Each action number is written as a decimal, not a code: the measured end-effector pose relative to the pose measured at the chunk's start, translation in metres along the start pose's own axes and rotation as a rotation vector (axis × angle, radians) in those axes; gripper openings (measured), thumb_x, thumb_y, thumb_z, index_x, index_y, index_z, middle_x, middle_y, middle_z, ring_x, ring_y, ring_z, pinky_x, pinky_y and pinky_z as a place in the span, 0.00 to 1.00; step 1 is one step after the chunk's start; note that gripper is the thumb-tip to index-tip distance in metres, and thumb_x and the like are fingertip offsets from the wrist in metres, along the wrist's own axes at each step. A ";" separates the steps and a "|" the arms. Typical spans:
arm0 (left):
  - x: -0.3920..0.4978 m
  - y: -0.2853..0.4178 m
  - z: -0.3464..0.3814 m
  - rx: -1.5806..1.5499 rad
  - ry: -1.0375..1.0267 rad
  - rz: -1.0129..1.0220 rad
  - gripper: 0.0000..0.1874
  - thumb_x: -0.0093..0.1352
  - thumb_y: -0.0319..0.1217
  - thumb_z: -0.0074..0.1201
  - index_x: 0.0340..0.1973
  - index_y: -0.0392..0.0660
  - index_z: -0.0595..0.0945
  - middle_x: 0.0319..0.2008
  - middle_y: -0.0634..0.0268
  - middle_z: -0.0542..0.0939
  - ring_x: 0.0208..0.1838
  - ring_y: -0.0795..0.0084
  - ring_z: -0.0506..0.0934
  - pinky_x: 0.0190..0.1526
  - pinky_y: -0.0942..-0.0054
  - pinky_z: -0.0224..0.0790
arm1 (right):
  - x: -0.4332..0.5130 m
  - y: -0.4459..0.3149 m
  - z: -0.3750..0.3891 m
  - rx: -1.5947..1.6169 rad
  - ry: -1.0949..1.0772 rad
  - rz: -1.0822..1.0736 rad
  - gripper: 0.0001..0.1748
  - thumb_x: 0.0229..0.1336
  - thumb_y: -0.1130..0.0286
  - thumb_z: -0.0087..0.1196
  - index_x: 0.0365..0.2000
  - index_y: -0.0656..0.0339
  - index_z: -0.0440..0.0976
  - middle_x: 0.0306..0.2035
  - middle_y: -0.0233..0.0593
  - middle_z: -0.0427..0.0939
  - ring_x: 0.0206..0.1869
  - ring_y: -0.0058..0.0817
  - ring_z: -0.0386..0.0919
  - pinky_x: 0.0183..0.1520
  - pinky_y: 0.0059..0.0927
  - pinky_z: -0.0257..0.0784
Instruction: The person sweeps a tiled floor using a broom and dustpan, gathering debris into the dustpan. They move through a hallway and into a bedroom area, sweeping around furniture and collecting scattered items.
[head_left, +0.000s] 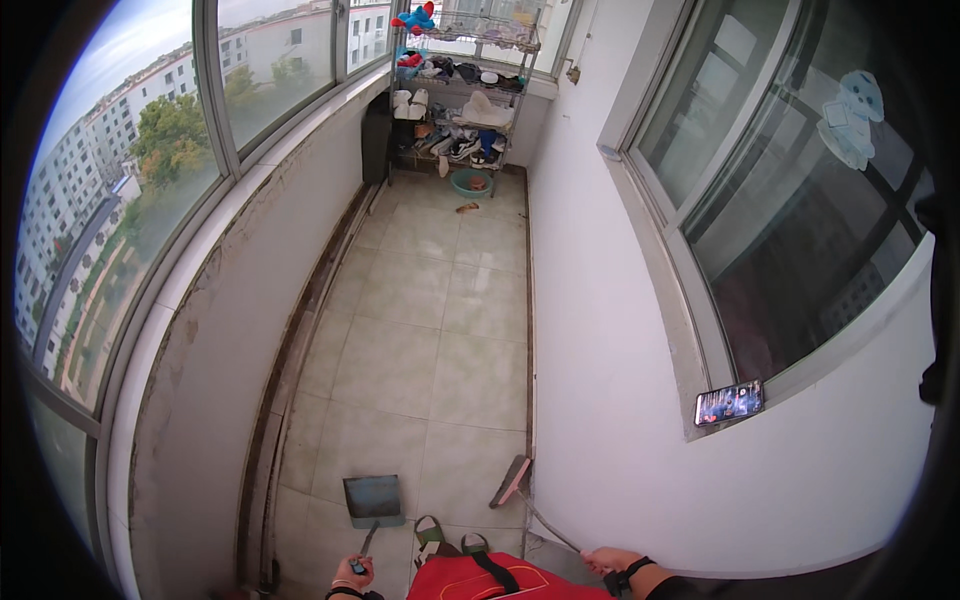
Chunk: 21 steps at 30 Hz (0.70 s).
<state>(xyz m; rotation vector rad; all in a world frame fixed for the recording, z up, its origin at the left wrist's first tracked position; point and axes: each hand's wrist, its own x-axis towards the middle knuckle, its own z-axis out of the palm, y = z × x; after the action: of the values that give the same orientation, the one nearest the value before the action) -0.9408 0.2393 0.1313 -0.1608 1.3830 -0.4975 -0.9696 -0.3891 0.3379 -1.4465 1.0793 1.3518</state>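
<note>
My left hand grips the handle of a blue-grey dustpan, whose pan is low over the tiled floor just left of my feet. Whether the pan touches the tiles I cannot tell. On the other side, my right hand is closed around the thin stick of a broom. The broom head, pink with dark bristles, lies against the foot of the right wall, by the dark floor edge. Dustpan and broom are well apart, with my green sandals between them at the bottom of the view.
A metal shelf rack with shoes and other items stands at the far end. Before it are a green basin and a small brown object on the floor. A lit phone rests on the right window sill. Walls bound both sides.
</note>
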 end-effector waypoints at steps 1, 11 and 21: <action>0.003 0.004 0.002 -0.017 0.022 -0.012 0.14 0.65 0.29 0.46 0.41 0.29 0.71 0.18 0.68 0.70 0.19 0.74 0.70 0.22 0.80 0.68 | -0.012 -0.016 -0.002 -0.009 0.037 -0.008 0.22 0.64 0.47 0.47 0.30 0.57 0.71 0.23 0.25 0.66 0.23 0.17 0.61 0.23 0.21 0.56; -0.004 0.035 0.021 -0.045 0.177 0.052 0.16 0.67 0.31 0.48 0.45 0.32 0.75 0.27 0.63 0.77 0.29 0.69 0.76 0.30 0.76 0.72 | -0.059 -0.113 -0.010 -0.029 0.116 -0.164 0.23 0.62 0.47 0.50 0.34 0.59 0.71 0.21 0.28 0.67 0.18 0.16 0.59 0.20 0.19 0.55; -0.045 0.023 0.102 0.197 0.520 0.541 0.14 0.67 0.31 0.49 0.44 0.35 0.78 0.36 0.58 0.78 0.40 0.62 0.77 0.38 0.71 0.72 | -0.012 -0.250 -0.082 -0.428 0.360 -0.316 0.24 0.63 0.51 0.40 0.34 0.64 0.74 0.27 0.47 0.78 0.23 0.35 0.76 0.26 0.37 0.70</action>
<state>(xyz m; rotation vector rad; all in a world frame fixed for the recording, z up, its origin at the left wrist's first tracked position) -0.8415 0.2609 0.1827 0.5282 1.7879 -0.2193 -0.7076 -0.4037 0.3607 -2.1393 0.7512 1.1609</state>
